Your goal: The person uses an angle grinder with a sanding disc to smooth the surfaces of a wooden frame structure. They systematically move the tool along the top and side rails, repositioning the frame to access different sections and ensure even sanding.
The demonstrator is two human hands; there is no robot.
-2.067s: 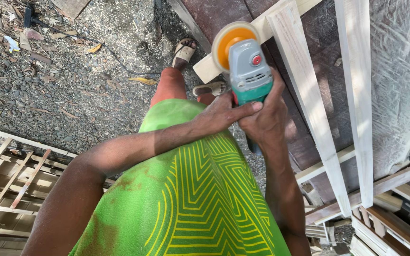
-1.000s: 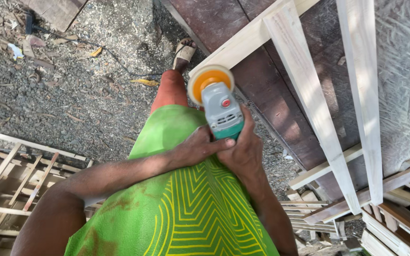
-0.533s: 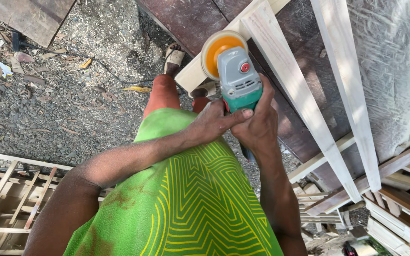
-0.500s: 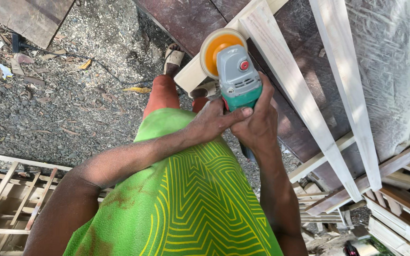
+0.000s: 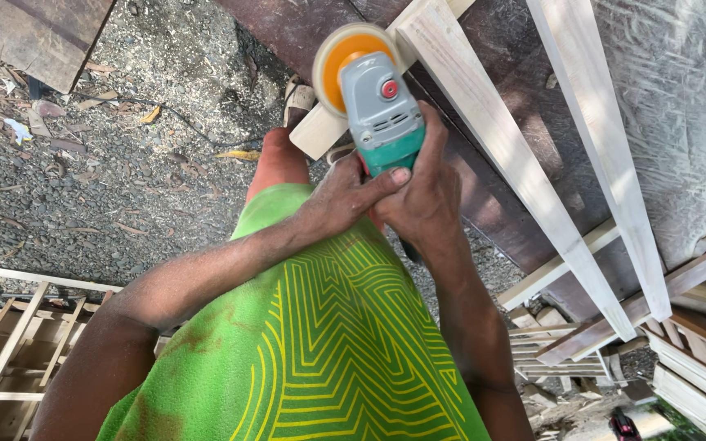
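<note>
- Underfoot, the ground (image 5: 83, 163) is grey gravel strewn with leaves and wood scraps; nothing like a bench carries the work, so the frame itself gives the places.
- Dark brown boards (image 5: 304, 24) lie under the frame along the top edge, and a sheet of clear wrap (image 5: 680, 98) covers the upper right corner.
- Pale wooden frame (image 5: 492, 139): two long slats run from the top edge down to the right, joined to cross pieces near the right edge. Its near rail end juts out toward the person's knee, and the wood there looks bare and light. How much of it is already smoothed I cannot tell; the long slats away from the disc look untouched by the tool at this moment, so by my judgement most of the frame is left.
- More slatted frames (image 5: 10, 351) lie at the lower left corner, others are stacked at the lower right.
- Sander (image 5: 377, 106): grey and green body, orange disc, pressed on the near rail end at the frame's top left corner.
- Right hand (image 5: 431, 196): fingers closed tight round the green rear of the sander.
- Left hand (image 5: 345, 196): laid over the right one, curled, thumb tip on the green body, helping grip it.
</note>
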